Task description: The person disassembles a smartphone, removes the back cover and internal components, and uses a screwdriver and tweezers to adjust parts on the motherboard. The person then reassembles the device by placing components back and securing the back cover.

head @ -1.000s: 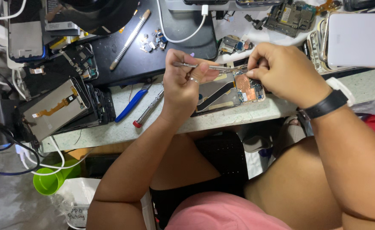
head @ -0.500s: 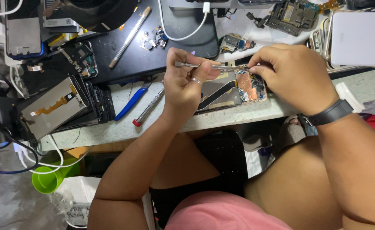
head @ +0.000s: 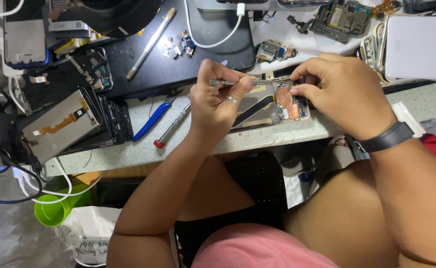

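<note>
Left hand point(head: 217, 101) pinches tweezers point(head: 242, 82) between thumb and fingers, ring on one finger; the tips run right, over the open phone point(head: 272, 106). Right hand point(head: 344, 94) has fingers curled, thumb and forefinger pressed on the phone's upper right corner; black band on the wrist. Phone lies back-off at the bench point(head: 257, 139) front edge, between and under both hands, copper shield and black flex showing.

Tweezer tips are hidden where they meet the right fingers, can't tell what they grip. Phone's right end is covered by the right hand.

Left of the phone: red-tipped screwdriver point(head: 172, 126), then blue-handled cutters point(head: 153, 119), then a stack of screens point(head: 64, 124) with orange flex. Above the phone: black mat point(head: 198, 49) with a silver pen tool point(head: 151, 37), small loose parts, white cable point(head: 213, 37). Upper right of the phone: bare board point(head: 338, 17), white rectangular case point(head: 418, 47), cut off by frame. Below the bench left of the phone: green cup point(head: 57, 211), clear bag point(head: 91, 235) with a handwritten label, too blurred to make out.
</note>
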